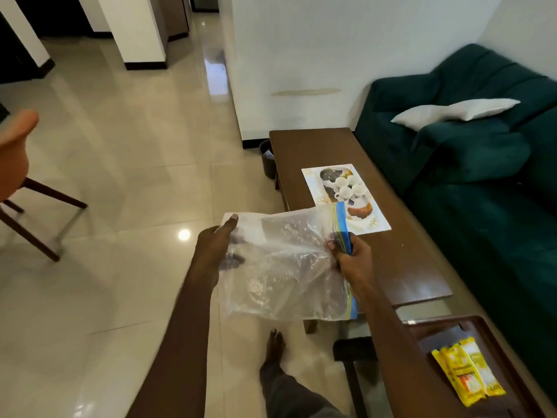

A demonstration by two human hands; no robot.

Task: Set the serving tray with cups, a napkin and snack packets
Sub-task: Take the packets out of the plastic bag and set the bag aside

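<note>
A clear zip bag with a blue seal strip hangs in front of me over the floor. My left hand holds its far left side, thumb on top and fingers behind the plastic. My right hand pinches the blue seal edge. The bag looks empty. Several white cups stand on a printed white tray on the brown coffee table. Yellow snack packets lie on a dark wooden tray at the lower right.
A green sofa with a white cushion runs along the right. A dark bin stands at the table's far end. Chair legs and another person's hand are at the left. My bare foot is on the tiled floor.
</note>
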